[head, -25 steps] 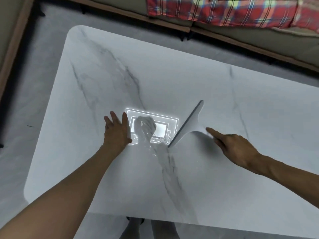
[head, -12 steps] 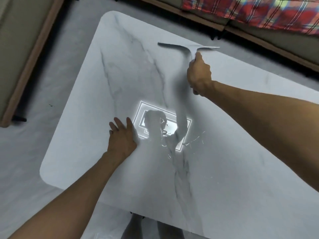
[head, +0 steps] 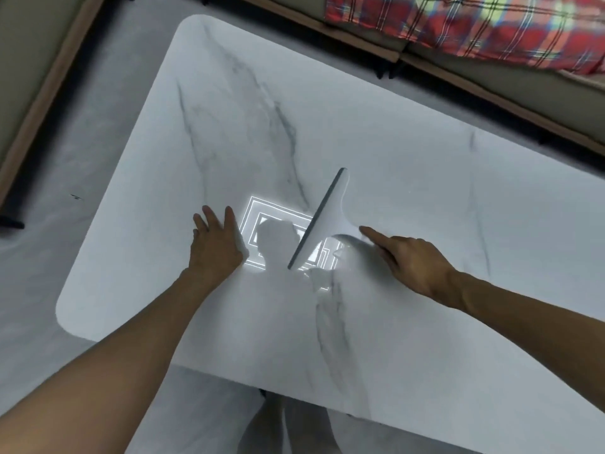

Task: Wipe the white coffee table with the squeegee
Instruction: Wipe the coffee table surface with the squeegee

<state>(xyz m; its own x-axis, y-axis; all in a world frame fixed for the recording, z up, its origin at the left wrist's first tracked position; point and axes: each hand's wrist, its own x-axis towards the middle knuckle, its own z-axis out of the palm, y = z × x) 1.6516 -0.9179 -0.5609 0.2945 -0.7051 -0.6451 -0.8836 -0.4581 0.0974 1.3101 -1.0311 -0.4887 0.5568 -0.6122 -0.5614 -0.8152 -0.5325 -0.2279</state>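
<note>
The white marble coffee table (head: 409,165) fills the middle of the view. A white squeegee (head: 327,214) with a dark rubber blade lies slanted on its middle, blade edge facing left. My right hand (head: 412,260) grips the squeegee's handle from the right, index finger stretched along it. My left hand (head: 216,240) rests flat on the tabletop left of the blade, fingers straight. A bright ceiling-light reflection (head: 278,237) with my shadow sits between the two hands.
A sofa with a wooden base (head: 491,93) and a red plaid blanket (head: 474,24) runs along the table's far side. Another sofa edge (head: 39,109) stands at the left. Grey floor (head: 98,126) surrounds the table. My legs show below the near edge.
My right hand has pulled the squeegee back from the far edge to the table's middle, blade now slanted. My left hand has stayed flat in place.
</note>
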